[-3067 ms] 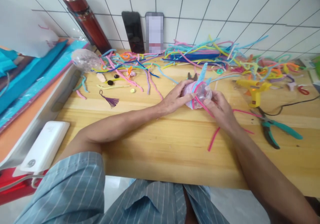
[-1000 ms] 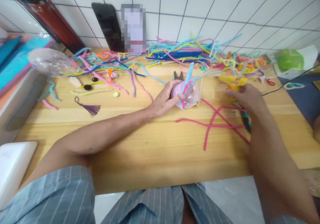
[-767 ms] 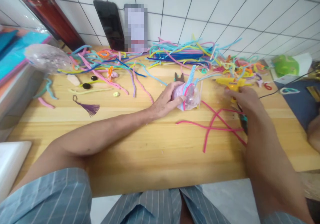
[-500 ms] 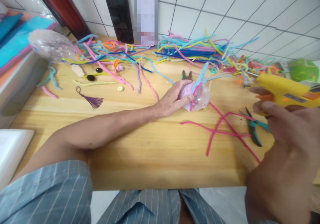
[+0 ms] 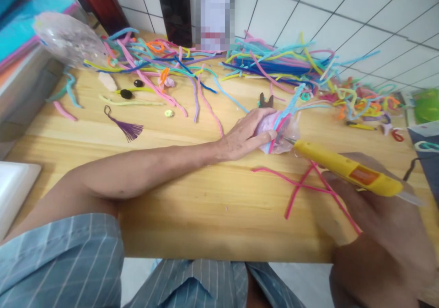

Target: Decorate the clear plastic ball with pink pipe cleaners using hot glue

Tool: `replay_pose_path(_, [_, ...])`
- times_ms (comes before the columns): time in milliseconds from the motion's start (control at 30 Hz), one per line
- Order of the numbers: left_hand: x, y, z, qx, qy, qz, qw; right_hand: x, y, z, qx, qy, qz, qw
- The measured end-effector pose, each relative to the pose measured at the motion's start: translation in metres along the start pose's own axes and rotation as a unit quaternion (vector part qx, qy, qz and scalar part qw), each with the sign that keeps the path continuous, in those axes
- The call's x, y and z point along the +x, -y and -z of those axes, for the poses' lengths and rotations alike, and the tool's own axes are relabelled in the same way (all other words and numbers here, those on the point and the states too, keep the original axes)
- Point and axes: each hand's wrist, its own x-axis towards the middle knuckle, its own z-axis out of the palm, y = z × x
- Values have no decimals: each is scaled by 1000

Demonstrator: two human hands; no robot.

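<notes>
My left hand (image 5: 245, 136) is wrapped round a small clear ball (image 5: 279, 129) wound with pink and blue pipe cleaners, pressing it to the wooden table (image 5: 192, 180). A twisted blue horn sticks up from the ball. My right hand (image 5: 380, 221) grips a yellow hot glue gun (image 5: 346, 168). Its nozzle points left and touches the ball's right side. Loose pink pipe cleaners (image 5: 305, 184) lie crossed on the table under the gun.
A heap of coloured pipe cleaners (image 5: 274, 65) spreads along the tiled wall. A purple tassel (image 5: 128, 127), small beads, a clear ball (image 5: 68, 38) and two phones (image 5: 195, 13) lie at the back left. A white box (image 5: 13, 191) sits at the left edge.
My right hand let go of the pink pipe cleaner, reached right, picked up the glue gun and brought its nozzle to the ball. My left hand stayed on the ball.
</notes>
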Motion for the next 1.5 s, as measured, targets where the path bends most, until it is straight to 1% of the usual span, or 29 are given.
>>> replay_pose_path(100, [1, 1, 0, 1, 5, 1, 1000, 2, 1, -1, -18, 13, 87, 996])
replay_pose_path(200, [2, 3, 0, 0, 5, 4, 1000, 6, 5, 0, -40, 14, 117, 992])
replay_pose_path(400, [3, 5, 0, 7, 7, -5, 1000, 10, 9, -5, -48, 11, 118, 992])
replay_pose_path(667, [4, 1, 1, 2, 4, -3, 1000, 12, 3, -8, -73, 3, 145, 987])
replay_pose_path(900, [4, 1, 0, 7, 1, -11, 1000, 12, 4, -7, -63, 9, 119, 991])
replay_pose_path(1133, [4, 2, 0, 8, 3, -4, 1000, 12, 2, -6, -63, 6, 116, 991])
replay_pose_path(1500, [4, 0, 0, 14, 3, -13, 1000, 10, 3, -9, -83, -5, 164, 983])
